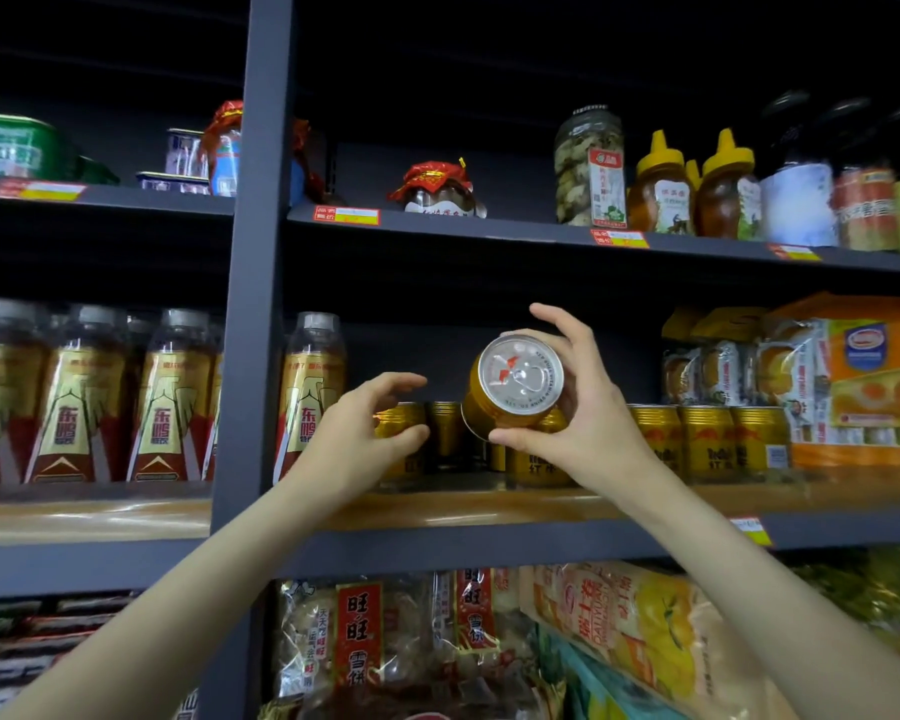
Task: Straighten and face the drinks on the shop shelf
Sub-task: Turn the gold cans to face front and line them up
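Note:
My right hand (567,402) grips a gold drink can (510,387) lifted above the middle shelf (489,532), tipped so its silver top faces me. My left hand (365,428) hovers just left of it with loosely curled fingers, in front of a standing gold can (404,423), holding nothing. More gold cans (707,439) stand in a row on the shelf to the right, and others sit behind and below the lifted can. A tall gold-and-red labelled bottle (310,392) stands at the left end of this bay.
A dark upright post (253,304) splits the shelving. Several similar bottles (84,397) fill the left bay. Orange snack boxes (853,376) stand at the right end. Jars and honey bottles (661,189) line the shelf above; snack bags (365,641) lie below.

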